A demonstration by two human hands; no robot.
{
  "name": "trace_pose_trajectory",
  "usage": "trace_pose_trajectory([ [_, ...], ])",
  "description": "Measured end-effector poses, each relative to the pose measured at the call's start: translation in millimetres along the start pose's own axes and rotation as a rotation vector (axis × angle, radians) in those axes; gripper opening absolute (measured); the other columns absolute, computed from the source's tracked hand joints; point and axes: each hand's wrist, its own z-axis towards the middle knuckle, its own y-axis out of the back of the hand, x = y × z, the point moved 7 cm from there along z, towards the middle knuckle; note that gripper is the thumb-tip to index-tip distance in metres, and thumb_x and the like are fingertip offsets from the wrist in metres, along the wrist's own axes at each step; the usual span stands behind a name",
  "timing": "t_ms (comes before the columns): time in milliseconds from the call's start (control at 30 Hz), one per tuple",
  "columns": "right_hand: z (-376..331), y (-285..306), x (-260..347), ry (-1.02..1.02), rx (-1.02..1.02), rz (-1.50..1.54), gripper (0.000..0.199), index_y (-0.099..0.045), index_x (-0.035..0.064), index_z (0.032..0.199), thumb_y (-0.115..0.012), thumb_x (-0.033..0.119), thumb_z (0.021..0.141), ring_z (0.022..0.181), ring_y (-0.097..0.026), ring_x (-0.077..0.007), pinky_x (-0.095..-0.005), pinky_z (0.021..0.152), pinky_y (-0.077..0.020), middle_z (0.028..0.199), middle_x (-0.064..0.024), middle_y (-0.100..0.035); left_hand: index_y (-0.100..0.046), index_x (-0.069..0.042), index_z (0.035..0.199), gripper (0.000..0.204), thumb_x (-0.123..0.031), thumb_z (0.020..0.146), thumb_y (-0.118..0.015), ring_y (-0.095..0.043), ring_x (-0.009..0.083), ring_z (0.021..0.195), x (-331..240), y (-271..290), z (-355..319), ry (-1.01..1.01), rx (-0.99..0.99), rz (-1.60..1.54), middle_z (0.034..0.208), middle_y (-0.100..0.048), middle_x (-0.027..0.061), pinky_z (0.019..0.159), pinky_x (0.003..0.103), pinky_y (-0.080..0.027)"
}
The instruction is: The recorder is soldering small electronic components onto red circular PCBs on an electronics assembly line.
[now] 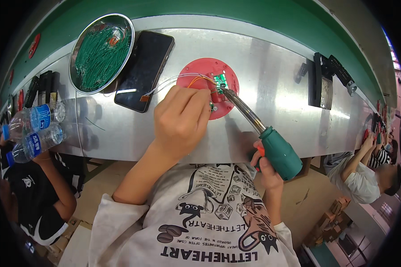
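While the left hand pinches thin wires over the red round base near the middle of the shiny metal worktop, the right hand clenches the green handle of a soldering iron at the near edge, its tip on the small green circuit board. Toward the far-left corner sit a metal bowl of green wires and a black phone, two water bottles lie at the left edge, and a green belt runs along the far edge.

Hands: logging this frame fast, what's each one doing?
Left hand: closed, pinching thin wires at the red disc.
Right hand: closed around the green-handled soldering iron.
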Motion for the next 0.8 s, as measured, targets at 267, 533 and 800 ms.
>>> trace_pose_trajectory([
  [267,-3,2,-2,-0.054,-0.028,-0.054,0.023,-0.072,-0.0052,0.100,-0.076,0.011,0.085,0.068,-0.067,-0.0151,-0.0293,0.067,-0.0547,0.092,-0.0127,-0.071,-0.073,0.002,0.096,0.023,0.002,0.073,-0.075,-0.063,0.0251,0.070,3,-14,-9,-0.036,0.068,0.088,0.083,-0.065,0.0096,0.059,0.036,-0.052],
  [533,-6,3,-7,-0.053,-0.052,-0.139,0.023,-0.072,-0.0040,0.100,-0.076,0.012,0.084,0.075,-0.066,-0.0169,-0.0295,0.068,-0.0538,0.092,-0.0112,-0.070,-0.073,0.003,0.094,0.023,0.008,0.072,-0.078,-0.065,0.0282,0.070,3,-14,-9,0.014,0.071,0.071,0.085,-0.069,0.0113,0.060,0.038,-0.053],
  [800,-4,-1,-2,-0.048,-0.029,-0.117,0.025,-0.071,-0.0056,0.101,-0.077,0.010,0.083,0.066,-0.064,-0.0140,-0.0278,0.062,-0.0521,0.085,-0.0088,-0.068,-0.072,0.003,0.095,0.023,0.005,0.073,-0.076,-0.063,0.0257,0.069,3,-17,-8,-0.036,0.053,0.102,0.083,-0.066,0.0101,0.058,0.036,-0.052],
])
